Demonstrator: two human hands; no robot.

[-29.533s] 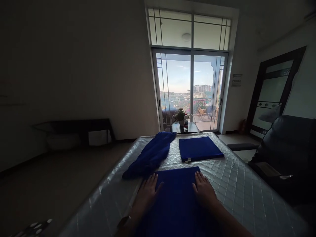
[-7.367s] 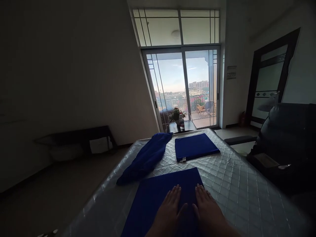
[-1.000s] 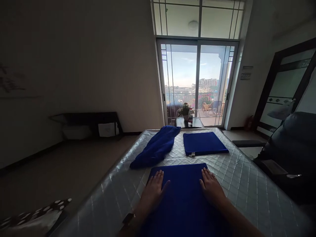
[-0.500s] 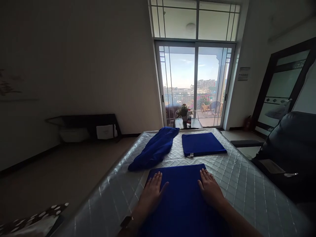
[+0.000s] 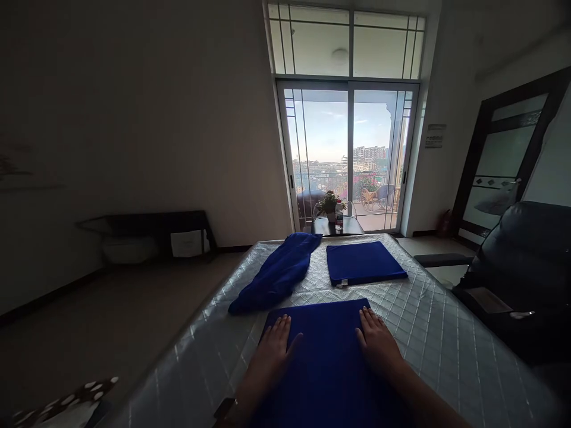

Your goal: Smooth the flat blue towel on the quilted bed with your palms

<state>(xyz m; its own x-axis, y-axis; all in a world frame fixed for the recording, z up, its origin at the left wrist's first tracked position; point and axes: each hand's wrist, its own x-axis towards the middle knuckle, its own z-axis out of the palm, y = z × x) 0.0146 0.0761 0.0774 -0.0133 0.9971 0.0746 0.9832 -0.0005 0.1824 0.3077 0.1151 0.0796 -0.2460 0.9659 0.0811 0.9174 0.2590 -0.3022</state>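
A blue cushion-like pad [image 5: 325,362] with straight edges lies in front of me on a silvery quilted surface [image 5: 428,333]. My left hand [image 5: 274,345] rests flat along its left edge, fingers stretched forward and thumb out. On the right edge, my right hand [image 5: 377,339] lies flat in the same way. Neither hand grips anything. Beyond them, a crumpled blue cloth [image 5: 279,273] lies to the left. To the right of that cloth is a flat blue square pad [image 5: 366,262] with a small white tag at its near corner. The near end of the front pad runs out of view.
Past the far edge stands a small table [image 5: 354,225] with a potted plant [image 5: 329,205] and a bottle [image 5: 339,215]. A dark leather chair [image 5: 513,255] stands on the right. Brown-and-white dotted fabric [image 5: 75,395] shows at lower left.
The view has shifted slightly. Both hands stay flat on the front pad's edges, and the blue items lie as before.
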